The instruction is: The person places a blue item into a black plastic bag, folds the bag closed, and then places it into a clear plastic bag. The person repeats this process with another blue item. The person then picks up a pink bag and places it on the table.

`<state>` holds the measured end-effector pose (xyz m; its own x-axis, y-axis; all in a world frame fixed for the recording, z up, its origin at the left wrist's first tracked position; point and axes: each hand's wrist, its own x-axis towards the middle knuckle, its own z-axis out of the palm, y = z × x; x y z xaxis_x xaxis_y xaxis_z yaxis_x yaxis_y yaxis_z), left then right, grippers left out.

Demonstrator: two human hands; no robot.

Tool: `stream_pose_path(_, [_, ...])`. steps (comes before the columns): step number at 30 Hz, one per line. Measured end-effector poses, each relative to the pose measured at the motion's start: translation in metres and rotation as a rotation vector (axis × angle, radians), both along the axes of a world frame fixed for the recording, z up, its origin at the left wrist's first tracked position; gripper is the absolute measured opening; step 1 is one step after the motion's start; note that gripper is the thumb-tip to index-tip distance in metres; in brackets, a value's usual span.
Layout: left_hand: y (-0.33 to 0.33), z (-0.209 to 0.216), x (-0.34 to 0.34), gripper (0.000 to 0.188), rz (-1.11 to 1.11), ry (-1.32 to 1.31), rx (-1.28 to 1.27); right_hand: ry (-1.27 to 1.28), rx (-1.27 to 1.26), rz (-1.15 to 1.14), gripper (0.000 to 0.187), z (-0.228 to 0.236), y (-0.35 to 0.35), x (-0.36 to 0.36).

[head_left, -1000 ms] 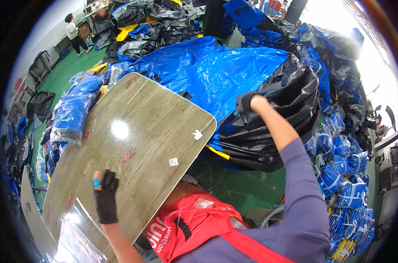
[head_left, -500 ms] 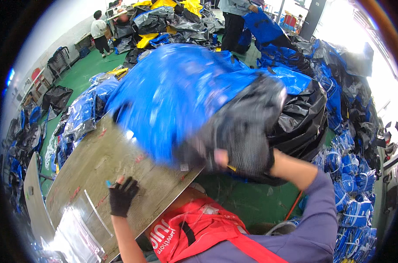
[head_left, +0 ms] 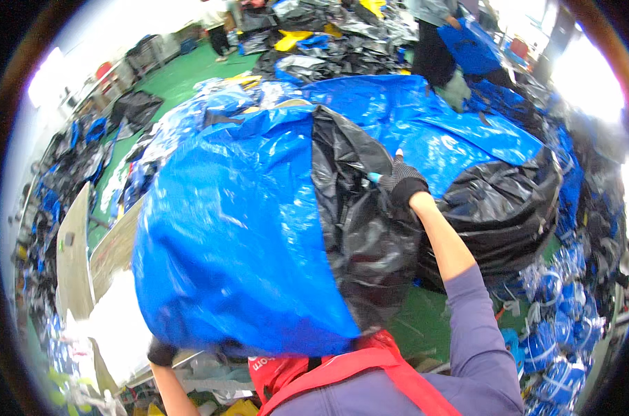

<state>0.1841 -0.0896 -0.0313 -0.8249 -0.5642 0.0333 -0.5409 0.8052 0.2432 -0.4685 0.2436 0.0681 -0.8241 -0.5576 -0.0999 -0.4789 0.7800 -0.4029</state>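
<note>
A large blue and black plastic sack, its surface creased and shiny, spreads in front of me over the work board. Its black part lies to the right of the blue. My right hand, in a dark fingerless glove, rests at the far edge of that black part with its fingers apart; one fingertip has a light-blue wrap. At the sack's near left corner is my left hand, also gloved. The sack covers its fingers, so whether they grip is hidden.
A bulky heap of blue and black sacks stands just right of my right hand. Strapped blue bundles are stacked at the lower right. The board's pale edge shows at left. Another person handles blue material at the far side.
The sack, blurred and lifted before, now lies spread nearer to me across the board. My right hand has moved farther away; my left hand has moved down and left, under the sack's edge.
</note>
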Motion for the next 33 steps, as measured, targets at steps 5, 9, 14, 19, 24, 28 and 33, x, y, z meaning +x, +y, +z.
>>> stream_pose_path(5, [0.043,0.044,0.061,0.037,0.6,-0.083,0.953,0.24,-0.057,-0.134,0.042,-0.058,-0.055,-0.036])
stream_pose_path(9, [-0.024,0.043,-0.025,0.04,0.555,0.565,1.343,0.339,0.014,-0.053,0.071,-0.08,-0.07,-0.011])
stream_pose_path(14, [-0.113,-0.019,-0.167,0.049,0.635,0.636,1.56,0.279,-0.079,0.03,0.052,-0.081,-0.068,-0.015])
stream_pose_path(19, [-0.1,-0.02,-0.205,0.054,0.177,0.5,0.651,0.272,-0.115,0.13,0.036,-0.072,-0.048,-0.055])
stream_pose_path(24, [-0.119,0.019,-0.133,0.063,0.78,0.227,-0.106,0.31,-0.11,0.251,0.032,-0.03,-0.054,-0.08])
stream_pose_path(28, [-0.136,0.009,-0.083,0.063,0.717,0.126,0.002,0.521,-0.202,0.204,0.035,-0.018,-0.059,-0.08])
stream_pose_path(33, [-0.062,0.013,-0.157,0.063,0.654,0.386,-0.24,-0.089,0.205,0.241,0.08,-0.042,-0.057,-0.036])
